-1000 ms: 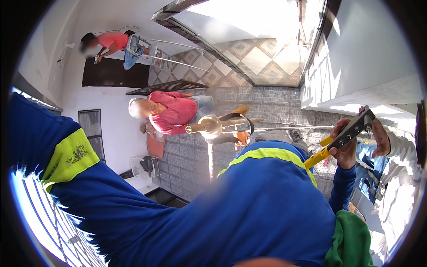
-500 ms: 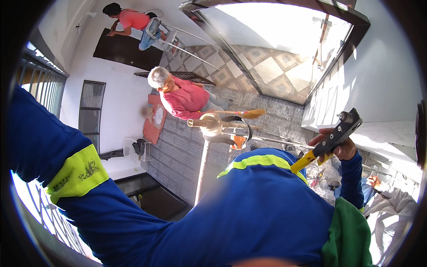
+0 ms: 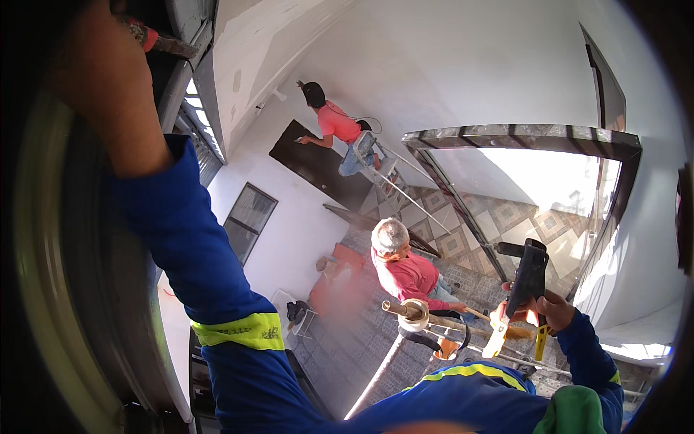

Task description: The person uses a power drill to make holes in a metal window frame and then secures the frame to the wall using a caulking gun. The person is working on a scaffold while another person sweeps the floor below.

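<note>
My right hand point(image 3: 555, 309), at the right, grips a hand riveter point(image 3: 529, 275) with a black head pointing up. Its two yellow handles point(image 3: 496, 338) hang apart below the hand. At the upper left my left hand point(image 3: 108, 65) is raised high beside a dark metal frame point(image 3: 199, 61). That hand is partly blurred and dark, with its fingers turned away. A red-and-metal piece point(image 3: 155, 40) sticks out past it; I cannot make out what it is.
Below stand a person in a pink shirt point(image 3: 406, 278) and a tan pole with a collar point(image 3: 416, 311). Farther off, another person point(image 3: 340, 123) sits on a stepladder point(image 3: 390, 181) by a dark panel point(image 3: 311, 163). A large metal-framed opening point(image 3: 520, 134) is at the right.
My left arm now shows up to the raised hand at the metal frame. The riveter has turned more upright, its handles spread apart. The whole view has swung, shifting the room rightward.
</note>
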Available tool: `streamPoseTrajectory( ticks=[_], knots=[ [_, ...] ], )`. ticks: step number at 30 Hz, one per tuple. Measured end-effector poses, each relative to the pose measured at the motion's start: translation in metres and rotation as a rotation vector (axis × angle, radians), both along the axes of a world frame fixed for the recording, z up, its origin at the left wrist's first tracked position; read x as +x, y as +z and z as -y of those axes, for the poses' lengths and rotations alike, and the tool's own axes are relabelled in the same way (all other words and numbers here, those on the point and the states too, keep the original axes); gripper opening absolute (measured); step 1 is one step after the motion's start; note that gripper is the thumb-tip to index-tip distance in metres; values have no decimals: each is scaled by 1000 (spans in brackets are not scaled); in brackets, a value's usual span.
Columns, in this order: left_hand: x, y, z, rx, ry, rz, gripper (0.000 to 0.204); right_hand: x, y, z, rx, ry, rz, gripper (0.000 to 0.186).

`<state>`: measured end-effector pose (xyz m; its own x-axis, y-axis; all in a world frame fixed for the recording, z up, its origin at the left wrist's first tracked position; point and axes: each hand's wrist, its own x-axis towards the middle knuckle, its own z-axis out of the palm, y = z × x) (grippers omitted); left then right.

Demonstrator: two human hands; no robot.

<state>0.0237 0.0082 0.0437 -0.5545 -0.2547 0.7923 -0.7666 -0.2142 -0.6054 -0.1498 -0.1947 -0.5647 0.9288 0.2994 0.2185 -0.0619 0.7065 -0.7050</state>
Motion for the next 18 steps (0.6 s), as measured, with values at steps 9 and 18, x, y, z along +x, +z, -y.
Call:
streamPoseTrajectory(
  ticks=[9,18],
  knots=[
    [-8,-4,6,-59,-79,-182,21,197,174,-112,386,27,757,50],
    [-21,-11,8,-82,-45,-263,28,253,330,-152,485,171,874,78]
  ],
)
